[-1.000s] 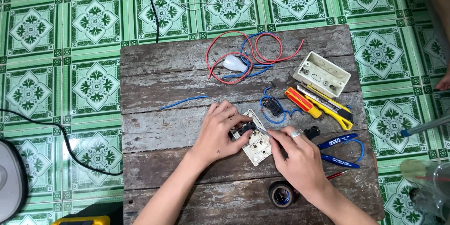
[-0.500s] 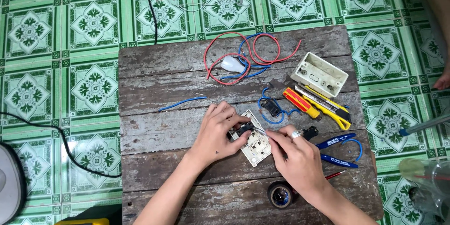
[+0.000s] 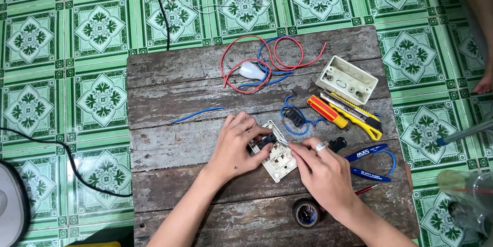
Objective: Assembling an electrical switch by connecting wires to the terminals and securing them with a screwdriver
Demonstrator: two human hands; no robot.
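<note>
Spreading across the green patterned tile floor (image 3: 61, 72), the weathered wooden board (image 3: 174, 144) carries the whole scene, and right at its middle both hands are closed in on one piece. The left hand (image 3: 237, 144) curls over the near-left edge of the white socket plate (image 3: 280, 162), fingers bent tight and thumb pressing, pinching a small black module (image 3: 265, 141) against the plate's top edge. The right hand (image 3: 321, 175) comes in from the lower right, ring on one finger, its fingertips (image 3: 298, 150) drawn together and resting on the plate's upper right side; whether they grip anything tiny there, I cannot tell. The plate lies tilted, flat on the board, between the two hands.

Up at the far right sits an open white junction box (image 3: 347, 80), hollow side up. Left of it, a tangle of red wire (image 3: 280, 54) loops around a blue strand and a white bulb-shaped piece (image 3: 251, 71). Just below the box, a yellow utility knife (image 3: 359, 116) and a red-and-yellow screwdriver (image 3: 327, 112) lie side by side, slanted. Blue-handled pliers (image 3: 367, 162) rest beside the right hand. A loose blue wire (image 3: 197, 114) lies alone to the left, well apart from the hands. A black tape roll (image 3: 306, 212) sits near the right wrist, at the board's near edge
</note>
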